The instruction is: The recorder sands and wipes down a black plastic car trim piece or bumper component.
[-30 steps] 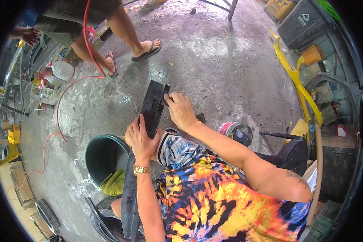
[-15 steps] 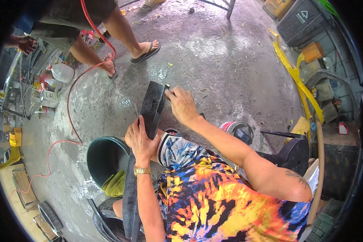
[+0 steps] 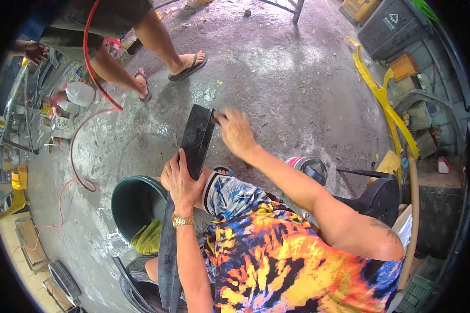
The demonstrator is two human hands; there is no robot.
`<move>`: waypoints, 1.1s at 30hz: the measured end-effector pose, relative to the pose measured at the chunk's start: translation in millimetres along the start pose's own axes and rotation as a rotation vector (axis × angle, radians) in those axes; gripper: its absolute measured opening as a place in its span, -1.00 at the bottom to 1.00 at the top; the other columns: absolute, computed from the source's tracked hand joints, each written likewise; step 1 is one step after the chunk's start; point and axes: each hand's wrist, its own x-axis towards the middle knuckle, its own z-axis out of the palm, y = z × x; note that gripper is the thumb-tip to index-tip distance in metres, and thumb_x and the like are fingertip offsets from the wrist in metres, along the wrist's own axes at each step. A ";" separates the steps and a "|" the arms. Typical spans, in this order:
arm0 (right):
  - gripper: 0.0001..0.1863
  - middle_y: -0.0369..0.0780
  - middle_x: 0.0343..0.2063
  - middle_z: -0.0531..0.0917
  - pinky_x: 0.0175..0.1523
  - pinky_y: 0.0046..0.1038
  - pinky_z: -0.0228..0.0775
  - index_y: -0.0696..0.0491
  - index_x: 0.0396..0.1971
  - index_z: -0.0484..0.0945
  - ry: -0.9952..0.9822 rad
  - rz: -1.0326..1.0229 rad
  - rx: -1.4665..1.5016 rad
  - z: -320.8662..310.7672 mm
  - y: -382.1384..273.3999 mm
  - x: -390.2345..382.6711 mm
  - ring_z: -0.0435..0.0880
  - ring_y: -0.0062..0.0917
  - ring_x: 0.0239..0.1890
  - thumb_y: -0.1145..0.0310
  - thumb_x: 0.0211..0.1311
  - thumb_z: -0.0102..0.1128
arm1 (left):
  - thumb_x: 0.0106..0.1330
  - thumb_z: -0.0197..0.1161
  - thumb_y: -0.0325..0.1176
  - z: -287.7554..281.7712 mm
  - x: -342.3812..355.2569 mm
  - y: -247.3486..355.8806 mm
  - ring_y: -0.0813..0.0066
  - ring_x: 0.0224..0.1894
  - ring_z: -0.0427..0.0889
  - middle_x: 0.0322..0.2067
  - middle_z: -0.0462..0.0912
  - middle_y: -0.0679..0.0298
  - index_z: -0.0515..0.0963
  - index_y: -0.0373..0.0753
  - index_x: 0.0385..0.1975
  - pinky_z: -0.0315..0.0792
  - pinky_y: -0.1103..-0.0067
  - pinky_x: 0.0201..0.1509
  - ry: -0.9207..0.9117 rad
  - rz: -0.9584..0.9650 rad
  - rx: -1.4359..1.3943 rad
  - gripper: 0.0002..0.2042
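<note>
A long black panel (image 3: pixel 197 133), wet-looking and shaped like a trim piece, slants up past my knee, and its lower part runs down beside my left forearm. My left hand (image 3: pixel 183 180) grips its middle, thumb and fingers over the near face. At the upper right edge of the panel, my right hand (image 3: pixel 237 131) has its fingers pinched together, slightly blurred. Whatever lies in that pinch is too small and hidden to name. Left of my knee stands a dark green bucket (image 3: pixel 119 201) with a yellow-green cloth (image 3: pixel 147 237) hanging at its rim.
Another person's sandalled foot (image 3: pixel 188 63) stands ahead left on the concrete floor. A red hose (image 3: pixel 74 148) winds down the left side. On the right are a metal can (image 3: pixel 296 163), a yellow strip (image 3: pixel 373 88) and a grey bin (image 3: pixel 394 31). A tyre (image 3: pixel 63 279) lies lower left.
My right hand has shifted slightly along the panel's edge. The panel has tilted a little, while my left hand keeps its hold. The red hose has swung to the left.
</note>
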 end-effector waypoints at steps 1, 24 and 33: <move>-0.61 -0.16 -0.15 0.51 0.04 -0.20 0.31 0.12 0.08 0.61 -0.001 0.001 0.000 2.9 -2.2 -0.5 0.52 -0.26 0.00 0.45 0.25 0.08 | 0.00 0.42 -0.14 0.2 3.0 1.0 -0.01 0.25 0.42 0.22 0.46 0.01 0.32 -0.22 0.43 0.27 0.17 0.30 0.011 0.000 0.007 -0.12; -0.64 -0.19 -0.23 0.52 0.01 -0.22 0.34 0.02 0.04 0.61 -0.027 -0.066 -0.098 -6.2 -10.8 8.8 0.56 -0.31 -0.06 0.41 0.26 0.05 | -0.03 0.41 -0.09 -0.8 -0.9 1.6 0.00 0.28 0.40 0.23 0.45 0.01 0.32 -0.23 0.42 0.23 0.17 0.36 0.010 -0.027 0.003 -0.10; -0.71 -0.16 -0.22 0.52 -0.06 -0.17 0.33 0.07 -0.02 0.61 0.035 -0.026 0.035 6.7 -25.3 -14.4 0.55 -0.25 -0.11 0.43 0.29 0.08 | 0.00 0.39 -0.10 1.5 -0.5 -0.8 -0.01 0.29 0.39 0.25 0.44 0.00 0.31 -0.21 0.43 0.22 0.17 0.36 0.013 -0.023 -0.003 -0.12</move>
